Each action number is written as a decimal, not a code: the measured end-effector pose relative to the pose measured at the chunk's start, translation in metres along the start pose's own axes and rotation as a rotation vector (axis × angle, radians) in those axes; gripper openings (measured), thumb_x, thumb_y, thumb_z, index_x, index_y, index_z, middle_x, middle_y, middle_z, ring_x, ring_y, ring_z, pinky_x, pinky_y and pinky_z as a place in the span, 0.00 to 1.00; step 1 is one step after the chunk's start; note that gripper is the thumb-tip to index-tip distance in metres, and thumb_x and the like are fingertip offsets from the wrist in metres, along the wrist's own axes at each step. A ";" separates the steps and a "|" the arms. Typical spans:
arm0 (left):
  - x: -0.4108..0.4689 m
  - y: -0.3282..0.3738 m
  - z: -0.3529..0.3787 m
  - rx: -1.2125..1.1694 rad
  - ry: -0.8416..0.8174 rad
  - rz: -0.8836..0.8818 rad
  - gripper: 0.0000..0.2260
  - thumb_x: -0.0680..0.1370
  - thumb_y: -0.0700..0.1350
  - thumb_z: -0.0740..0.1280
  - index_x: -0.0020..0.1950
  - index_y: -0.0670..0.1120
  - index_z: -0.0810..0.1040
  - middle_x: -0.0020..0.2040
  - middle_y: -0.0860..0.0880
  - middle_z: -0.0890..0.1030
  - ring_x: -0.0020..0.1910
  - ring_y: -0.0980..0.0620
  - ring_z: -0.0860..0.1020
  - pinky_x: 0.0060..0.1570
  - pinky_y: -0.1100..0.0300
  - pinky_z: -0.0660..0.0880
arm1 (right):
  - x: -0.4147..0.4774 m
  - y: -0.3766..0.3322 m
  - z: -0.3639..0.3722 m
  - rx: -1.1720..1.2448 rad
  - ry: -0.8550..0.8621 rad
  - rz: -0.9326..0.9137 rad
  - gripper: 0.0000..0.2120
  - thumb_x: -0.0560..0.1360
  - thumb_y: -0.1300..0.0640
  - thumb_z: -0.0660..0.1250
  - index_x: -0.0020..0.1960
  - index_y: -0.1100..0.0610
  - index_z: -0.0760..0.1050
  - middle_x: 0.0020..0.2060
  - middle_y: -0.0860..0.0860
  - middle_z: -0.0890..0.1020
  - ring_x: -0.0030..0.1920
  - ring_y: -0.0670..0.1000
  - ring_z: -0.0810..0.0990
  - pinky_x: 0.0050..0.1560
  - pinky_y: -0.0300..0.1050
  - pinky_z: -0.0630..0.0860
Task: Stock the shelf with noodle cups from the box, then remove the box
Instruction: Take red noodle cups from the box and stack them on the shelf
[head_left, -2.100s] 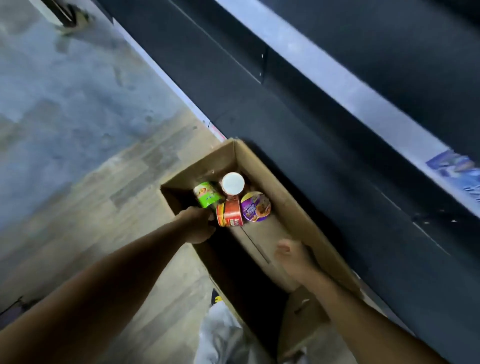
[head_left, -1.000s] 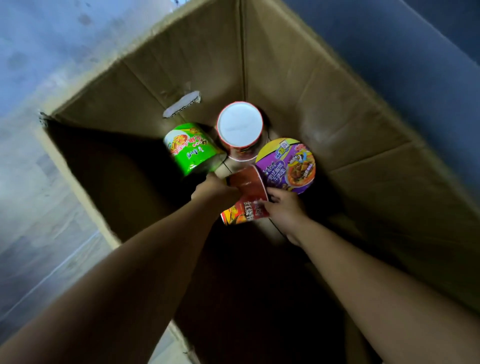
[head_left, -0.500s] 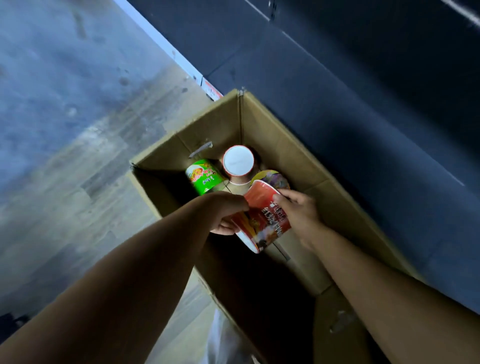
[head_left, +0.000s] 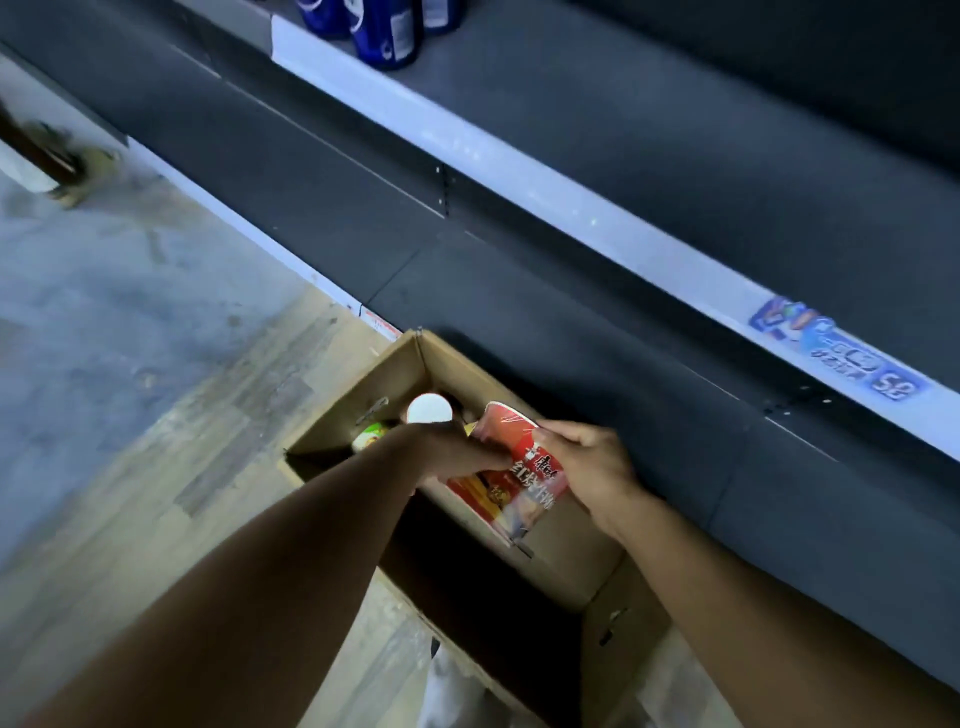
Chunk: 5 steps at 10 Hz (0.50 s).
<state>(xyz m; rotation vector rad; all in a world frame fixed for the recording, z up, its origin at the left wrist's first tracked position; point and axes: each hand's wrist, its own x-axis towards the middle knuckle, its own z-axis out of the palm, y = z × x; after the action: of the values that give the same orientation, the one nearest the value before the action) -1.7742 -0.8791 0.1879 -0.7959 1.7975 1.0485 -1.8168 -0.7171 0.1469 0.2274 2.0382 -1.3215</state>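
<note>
Inside the box (head_left: 363, 395), the green cup (head_left: 370, 436) is mostly hidden by the left forearm (head_left: 311, 519). Above the box, the shelf label (head_left: 836, 353) is blurred past reading, and the blue bottles (head_left: 387, 31) are cut off by the top edge.

An open cardboard box (head_left: 396, 375) sits on the wood-pattern floor (head_left: 156, 441), just beside the dark shelf (head_left: 623, 130), on which blue containers (head_left: 387, 32) stand.

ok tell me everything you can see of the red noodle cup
The red noodle cup is a tapered tub, glossy red with white characters and a food picture toward its lower end. It is tilted and held just above the open cardboard box. The left hand grips one side and the right hand the other.
</note>
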 end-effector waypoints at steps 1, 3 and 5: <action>-0.028 0.016 0.013 -0.031 -0.021 0.143 0.28 0.73 0.57 0.70 0.69 0.49 0.67 0.62 0.49 0.76 0.59 0.50 0.75 0.58 0.56 0.71 | -0.030 -0.017 -0.029 0.049 0.013 -0.005 0.09 0.76 0.57 0.68 0.56 0.54 0.81 0.43 0.51 0.84 0.42 0.50 0.82 0.46 0.45 0.80; -0.083 0.062 0.023 -0.154 -0.089 0.225 0.24 0.69 0.58 0.74 0.61 0.53 0.75 0.61 0.48 0.80 0.59 0.46 0.78 0.56 0.50 0.76 | -0.087 -0.043 -0.086 0.130 -0.027 -0.038 0.06 0.76 0.58 0.67 0.51 0.53 0.81 0.40 0.50 0.85 0.38 0.46 0.83 0.41 0.40 0.80; -0.161 0.107 0.046 -0.162 -0.132 0.320 0.31 0.64 0.53 0.77 0.65 0.48 0.74 0.63 0.46 0.79 0.57 0.49 0.79 0.66 0.47 0.70 | -0.140 -0.055 -0.149 0.295 -0.019 -0.017 0.07 0.76 0.57 0.67 0.52 0.56 0.80 0.46 0.56 0.84 0.49 0.55 0.83 0.49 0.47 0.80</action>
<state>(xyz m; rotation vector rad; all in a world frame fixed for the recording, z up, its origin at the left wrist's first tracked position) -1.7816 -0.7765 0.3578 -0.5272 1.7783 1.4353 -1.8058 -0.5848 0.3120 0.3284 1.8270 -1.6272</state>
